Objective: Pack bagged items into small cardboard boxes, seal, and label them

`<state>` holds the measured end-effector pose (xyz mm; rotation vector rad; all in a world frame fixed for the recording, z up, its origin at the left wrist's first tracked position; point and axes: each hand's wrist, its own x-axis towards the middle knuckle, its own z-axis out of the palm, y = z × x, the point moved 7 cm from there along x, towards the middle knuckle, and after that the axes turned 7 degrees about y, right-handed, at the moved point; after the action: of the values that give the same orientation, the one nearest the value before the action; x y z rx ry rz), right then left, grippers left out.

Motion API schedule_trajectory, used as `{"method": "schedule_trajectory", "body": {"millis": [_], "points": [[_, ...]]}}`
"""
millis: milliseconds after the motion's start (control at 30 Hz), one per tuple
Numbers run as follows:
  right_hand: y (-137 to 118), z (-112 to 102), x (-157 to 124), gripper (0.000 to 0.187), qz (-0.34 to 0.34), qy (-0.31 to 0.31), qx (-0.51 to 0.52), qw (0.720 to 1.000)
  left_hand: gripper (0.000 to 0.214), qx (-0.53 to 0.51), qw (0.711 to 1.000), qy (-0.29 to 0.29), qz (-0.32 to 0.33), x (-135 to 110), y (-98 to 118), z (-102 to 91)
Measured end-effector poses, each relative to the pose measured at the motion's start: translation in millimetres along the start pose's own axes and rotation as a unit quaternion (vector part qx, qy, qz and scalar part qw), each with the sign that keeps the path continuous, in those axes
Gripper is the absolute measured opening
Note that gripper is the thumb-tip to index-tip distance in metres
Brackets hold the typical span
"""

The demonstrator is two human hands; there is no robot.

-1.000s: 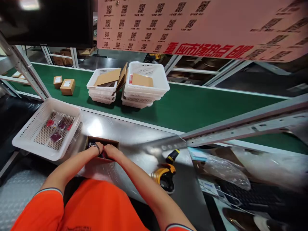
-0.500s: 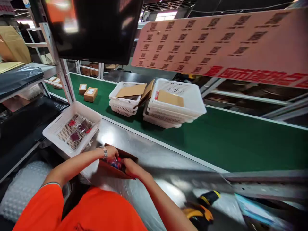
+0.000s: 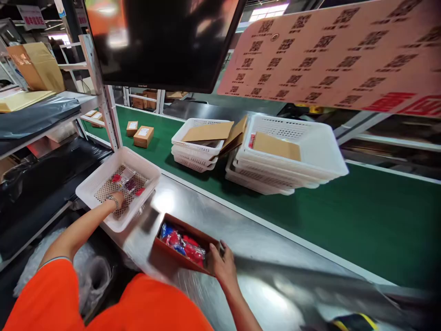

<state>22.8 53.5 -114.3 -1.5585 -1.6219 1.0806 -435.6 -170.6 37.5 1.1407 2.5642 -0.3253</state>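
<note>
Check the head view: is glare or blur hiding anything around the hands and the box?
Head view: glare washes the steel tabletop beside the brown box, but it hides neither the left hand nor the right hand; blur smears the lower-right corner, leaving the yellow-and-black object there unclear; wide-angle distortion bends the edges of the green conveyor belt.

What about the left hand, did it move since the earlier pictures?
Yes: the left hand moved leftward, from outside the white plastic basket to inside its rim.
</note>
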Motion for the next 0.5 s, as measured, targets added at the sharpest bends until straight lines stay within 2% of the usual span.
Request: {"method": "schedule_trajectory", "body": {"millis": [100, 267, 333, 500], "points": [[0.3, 1.7, 0.9, 0.093, -0.011, 0.007, 0.026, 1.000, 0.027, 0.000, 1.000, 0.004, 0.015, 8.3, -0.4, -4.5], [1.1, 0.5, 0.2, 0.087, 0.012, 0.012, 0.029, 0.999, 0.036, -0.001, 0.993, 0.116, 0.032, 34.0, 5.1, -33.5], [1.8, -0.5, -0.2, 0.086, 0.015, 0.014, 0.031, 0.999, 0.039, -0.002, 0.990, 0.129, 0.063, 45.2, 13.4, -33.5], [3.1, -4.5, -3.0, 0.084, 0.006, 0.022, 0.031, 0.999, 0.043, -0.020, 0.986, 0.109, 0.128, 66.3, 27.0, -18.1]]}}
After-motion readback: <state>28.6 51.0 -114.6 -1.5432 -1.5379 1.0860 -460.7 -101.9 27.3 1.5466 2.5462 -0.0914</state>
